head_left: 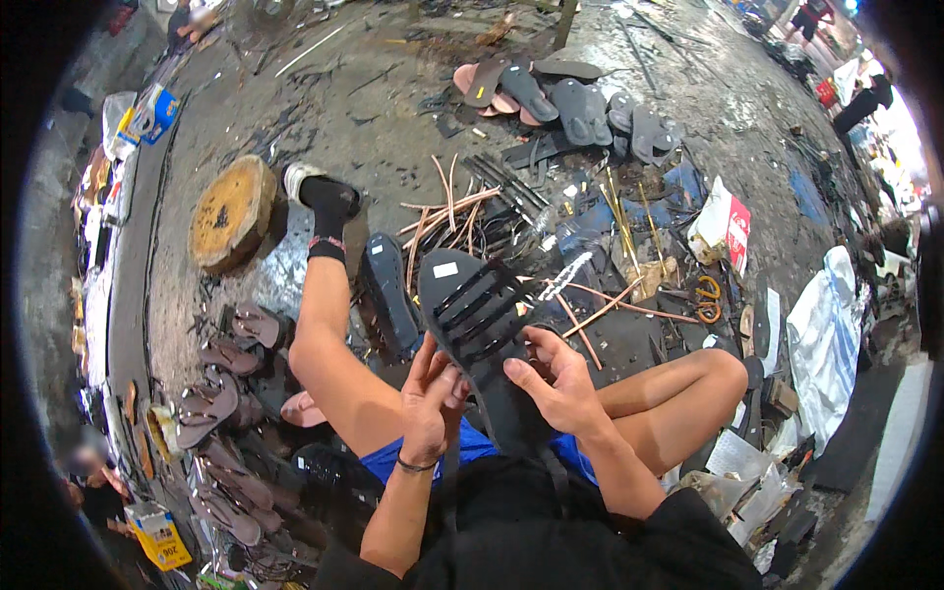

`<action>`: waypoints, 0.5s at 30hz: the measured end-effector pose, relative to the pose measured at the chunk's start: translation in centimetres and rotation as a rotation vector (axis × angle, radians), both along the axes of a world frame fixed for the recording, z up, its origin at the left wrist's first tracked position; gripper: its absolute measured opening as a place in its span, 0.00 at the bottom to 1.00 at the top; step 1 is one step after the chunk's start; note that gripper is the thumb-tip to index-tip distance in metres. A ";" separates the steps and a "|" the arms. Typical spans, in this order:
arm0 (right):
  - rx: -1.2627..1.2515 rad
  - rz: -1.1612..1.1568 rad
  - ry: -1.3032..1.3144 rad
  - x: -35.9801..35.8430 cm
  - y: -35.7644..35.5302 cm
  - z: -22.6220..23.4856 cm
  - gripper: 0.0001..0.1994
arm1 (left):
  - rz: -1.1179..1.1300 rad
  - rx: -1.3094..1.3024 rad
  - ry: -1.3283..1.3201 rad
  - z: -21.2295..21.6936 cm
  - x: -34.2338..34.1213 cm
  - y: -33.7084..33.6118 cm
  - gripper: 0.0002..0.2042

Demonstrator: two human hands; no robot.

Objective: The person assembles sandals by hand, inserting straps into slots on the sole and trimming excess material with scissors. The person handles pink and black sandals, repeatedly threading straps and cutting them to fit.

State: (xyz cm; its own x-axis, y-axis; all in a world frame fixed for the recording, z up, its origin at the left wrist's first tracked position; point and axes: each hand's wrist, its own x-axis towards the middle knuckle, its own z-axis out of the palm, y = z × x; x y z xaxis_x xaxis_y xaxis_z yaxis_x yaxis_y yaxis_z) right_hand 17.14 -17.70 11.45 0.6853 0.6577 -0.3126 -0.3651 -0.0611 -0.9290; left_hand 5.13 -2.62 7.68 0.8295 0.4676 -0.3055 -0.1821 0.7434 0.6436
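1. Black sandal [479, 324], centre of the frame: flat sole with strap bands across its upper part, held upright over the lap, a pale sticker near its top.
2. Left hand [431, 398], lower centre: fingers closed on the sandal's left edge, thumb side toward the sole, a dark band at the wrist.
3. Right hand [556, 379], just right of it: grasping the sandal's right edge, thumb laid over the sole below the bands.
4. Handling note, as a judgement: both edges are best kept pinched evenly so the sole stays flat while the bands are pressed; thumbs should bear on the sole, not on the loose strap ends.
5. Second black sole [391, 295], left of the held one, lying beside the outstretched leg.
6. Wooden block [231, 211], round, upper left, next to the socked foot.
7. Thin strips [447, 211], tan and reddish, scattered above centre.
8. Finished dark sandals [580, 103], rowed at upper centre.
9. Brown sandals [221, 383], piled at lower left.
10. Scissors [706, 298], orange-handled, right of centre.
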 end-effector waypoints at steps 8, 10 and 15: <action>0.086 -0.014 0.024 0.2 0.3 1.3 0.27 | 0.027 -0.018 -0.030 0.6 1.3 0.5 0.29; 0.087 -0.027 -0.004 0.0 0.4 1.7 0.27 | 0.007 -0.035 -0.066 0.4 1.2 0.7 0.29; 0.093 -0.043 -0.007 0.0 0.1 1.3 0.28 | 0.080 -0.044 -0.062 0.7 2.3 1.7 0.23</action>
State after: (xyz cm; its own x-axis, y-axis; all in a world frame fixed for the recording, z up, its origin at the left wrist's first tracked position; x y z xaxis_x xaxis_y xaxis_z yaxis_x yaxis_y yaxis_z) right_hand 17.13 -17.56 12.71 0.7154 0.6538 -0.2466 -0.3592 0.0413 -0.9323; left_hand 7.42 -0.95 8.42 0.8078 0.5207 -0.2762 -0.2810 0.7521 0.5962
